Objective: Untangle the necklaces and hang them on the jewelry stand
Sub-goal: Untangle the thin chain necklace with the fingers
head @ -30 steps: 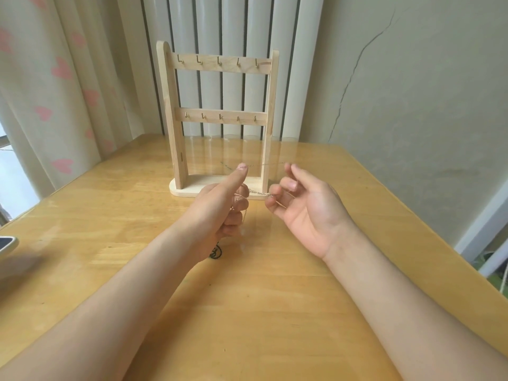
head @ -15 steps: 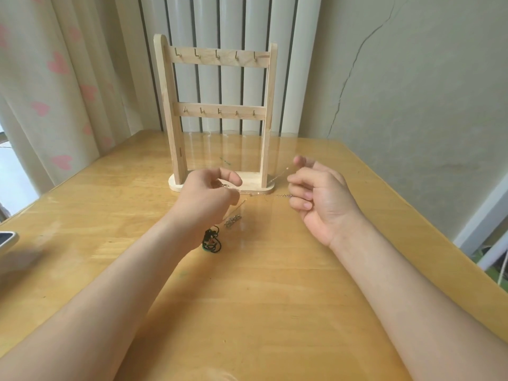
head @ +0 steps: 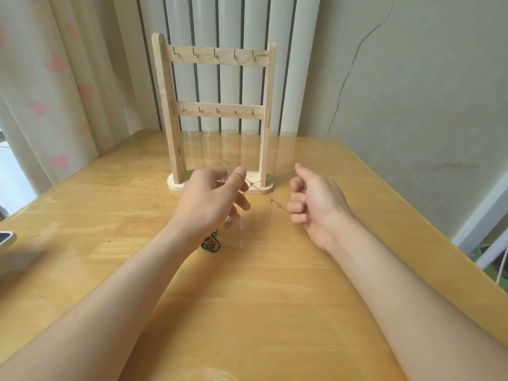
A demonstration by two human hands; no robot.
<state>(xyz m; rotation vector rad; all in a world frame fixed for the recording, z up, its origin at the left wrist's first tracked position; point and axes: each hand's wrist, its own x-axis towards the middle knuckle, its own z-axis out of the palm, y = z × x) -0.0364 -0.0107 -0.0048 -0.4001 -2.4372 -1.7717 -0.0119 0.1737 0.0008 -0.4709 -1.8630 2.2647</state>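
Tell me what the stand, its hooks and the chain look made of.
Stand: pale wood, matte, probably unvarnished; the light tan colour and flat cut rails suggest it.
Hooks: metal with a brassy tint, maybe plated; too small to be sure.
Chain: fine metal links, silvery with a slight glint; the alloy can't be told.

Bare forearms (head: pixel 123 284), bare left hand (head: pixel 209 199) and right hand (head: pixel 316 202); short plain thumbnail (head: pixel 240 171) on left hand.
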